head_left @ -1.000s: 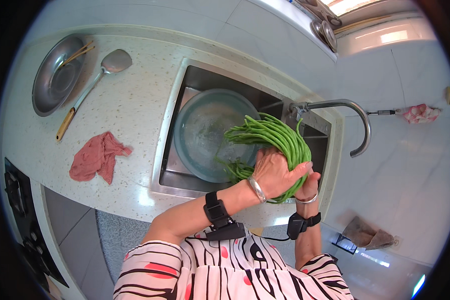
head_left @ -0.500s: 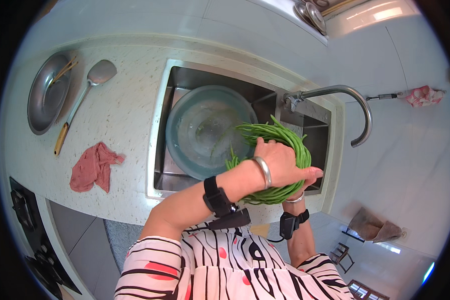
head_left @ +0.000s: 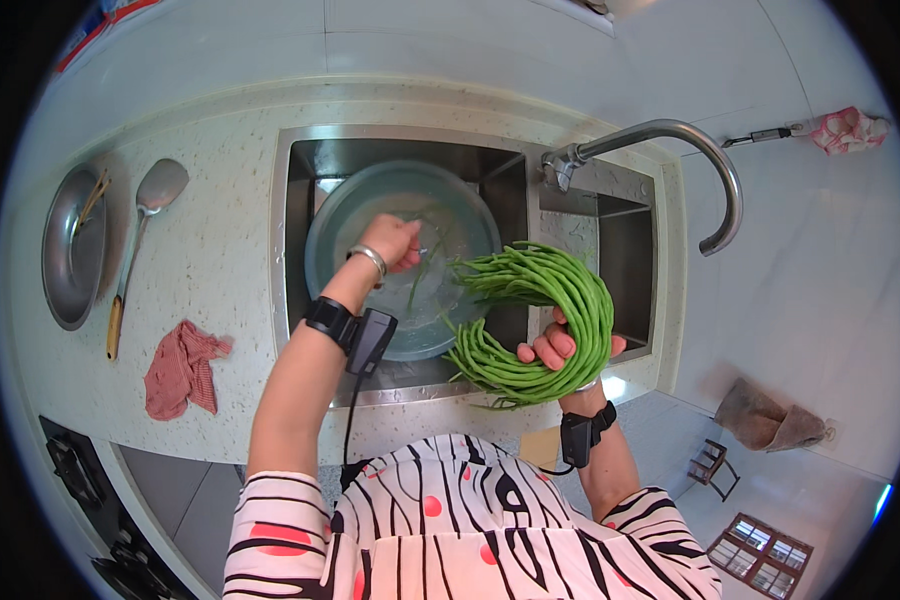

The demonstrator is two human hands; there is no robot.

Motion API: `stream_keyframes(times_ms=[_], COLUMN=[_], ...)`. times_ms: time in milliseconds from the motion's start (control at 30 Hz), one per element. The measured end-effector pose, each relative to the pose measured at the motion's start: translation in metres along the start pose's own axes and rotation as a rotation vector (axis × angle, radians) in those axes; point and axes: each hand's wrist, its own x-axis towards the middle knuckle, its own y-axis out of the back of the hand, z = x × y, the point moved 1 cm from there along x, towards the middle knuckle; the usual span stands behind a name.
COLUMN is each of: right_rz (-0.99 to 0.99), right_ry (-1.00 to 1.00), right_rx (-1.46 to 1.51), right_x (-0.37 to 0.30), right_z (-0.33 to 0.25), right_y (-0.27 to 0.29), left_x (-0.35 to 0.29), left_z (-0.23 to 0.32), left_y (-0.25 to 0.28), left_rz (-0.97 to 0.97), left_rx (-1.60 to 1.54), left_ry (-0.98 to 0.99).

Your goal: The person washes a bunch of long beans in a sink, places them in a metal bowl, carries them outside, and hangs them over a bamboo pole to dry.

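Note:
A thick bundle of long green beans (head_left: pixel 545 320) curls over the front right of the steel sink (head_left: pixel 300 160). My right hand (head_left: pixel 560 350) grips this bundle from below, near the sink's front rim. My left hand (head_left: pixel 392 242) reaches into the round grey basin (head_left: pixel 335 215) of water in the sink, fingers closed around a few loose green beans (head_left: pixel 420 275) lying in the water. Both wrists carry black strapped devices, and the left also wears a silver bangle.
A curved steel faucet (head_left: pixel 690 160) arches over the sink's right side. On the speckled counter at left lie a metal pan (head_left: pixel 65 250), a ladle with a wooden handle (head_left: pixel 135 250) and a red cloth (head_left: pixel 182 368). A stove edge (head_left: pixel 80 480) shows at lower left.
My left hand let go of the bundle and moved left into the basin. The bean bundle stays in my right hand, shifted slightly right.

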Motion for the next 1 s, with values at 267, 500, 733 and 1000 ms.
stream_keyframes(times_ms=[267,500,733,1000], right_rz=[0.038,0.091,0.181,0.246], right_ry=[0.01,0.009,-0.043,0.037], right_rx=[0.01,0.039,0.133,0.008], right_x=[-0.002,0.008,0.022,0.025], right_z=[-0.006,0.0,0.006,0.009], right_y=[0.01,0.006,-0.007,-0.033], left_x=[0.028,-0.073,-0.172,-0.194], left_z=[-0.054,0.028,0.064,0.016], left_y=[-0.067,-0.017,-0.041,-0.05], left_rz=[-0.063,-0.082,-0.197,-0.091], left_rx=[-0.29,-0.348,-0.27,0.129], left_ry=[-0.021,-0.457,-0.756,-0.975])
